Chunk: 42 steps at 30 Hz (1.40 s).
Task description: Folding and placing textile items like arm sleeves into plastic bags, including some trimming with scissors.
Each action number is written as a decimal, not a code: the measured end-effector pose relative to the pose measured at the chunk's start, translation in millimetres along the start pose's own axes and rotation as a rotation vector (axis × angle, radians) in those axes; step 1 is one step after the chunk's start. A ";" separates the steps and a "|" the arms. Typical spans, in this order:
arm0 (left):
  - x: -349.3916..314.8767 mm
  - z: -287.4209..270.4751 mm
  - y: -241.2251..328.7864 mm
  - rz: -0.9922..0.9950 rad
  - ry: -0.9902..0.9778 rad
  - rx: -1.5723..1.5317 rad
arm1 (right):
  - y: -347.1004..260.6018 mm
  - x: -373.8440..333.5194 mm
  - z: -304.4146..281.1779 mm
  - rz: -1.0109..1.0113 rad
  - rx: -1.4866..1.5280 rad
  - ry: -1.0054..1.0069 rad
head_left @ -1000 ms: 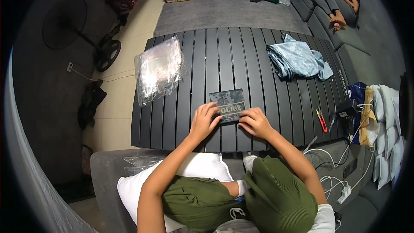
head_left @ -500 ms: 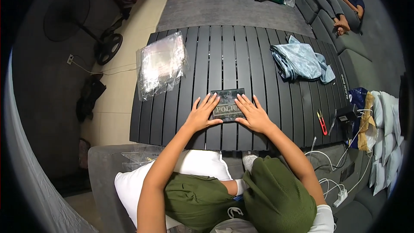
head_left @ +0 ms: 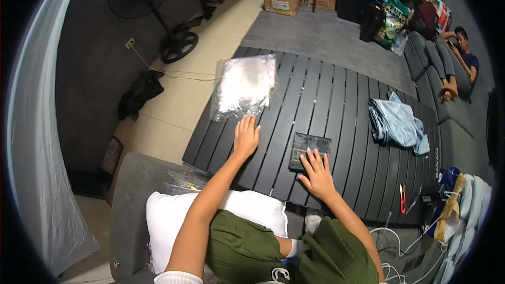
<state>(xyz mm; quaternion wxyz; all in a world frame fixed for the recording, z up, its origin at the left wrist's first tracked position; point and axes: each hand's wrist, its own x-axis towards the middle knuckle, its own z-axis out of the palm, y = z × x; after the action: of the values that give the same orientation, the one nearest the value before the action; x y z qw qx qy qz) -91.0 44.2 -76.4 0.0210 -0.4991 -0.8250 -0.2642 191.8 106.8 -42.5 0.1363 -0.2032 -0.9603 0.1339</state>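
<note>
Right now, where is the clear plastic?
In the head view, the clear plastic lies on the far left part of the slatted table, with the left hand at its near edge.

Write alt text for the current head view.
A person's right hand flat on a dark patterned square on a black slatted table; left hand at the near edge of clear plastic packaging. Blue cloth and red-handled snips lie to the right.

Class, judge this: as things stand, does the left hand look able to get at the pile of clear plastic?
Probably yes: the left hand is right at the near edge of the pile of clear plastic, with nothing visible blocking it.
</note>
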 end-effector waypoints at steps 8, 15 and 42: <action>31.2 11.4 -4.7 -0.097 -0.004 0.066 | 0.9 -6.7 -2.0 -0.032 -0.062 0.027; 49.5 8.4 -5.8 -0.068 0.169 0.137 | 0.8 -4.3 -3.2 -0.039 -0.050 0.039; 58.5 -2.9 -26.5 0.003 -0.004 0.088 | 3.1 -4.2 -3.1 -0.043 -0.048 0.057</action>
<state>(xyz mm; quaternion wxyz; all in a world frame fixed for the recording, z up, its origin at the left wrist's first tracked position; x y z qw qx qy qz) -143.1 80.8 -67.5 0.0416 -0.4995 -0.8352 -0.2263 197.6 108.3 -41.5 0.1615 -0.1892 -0.9632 0.1021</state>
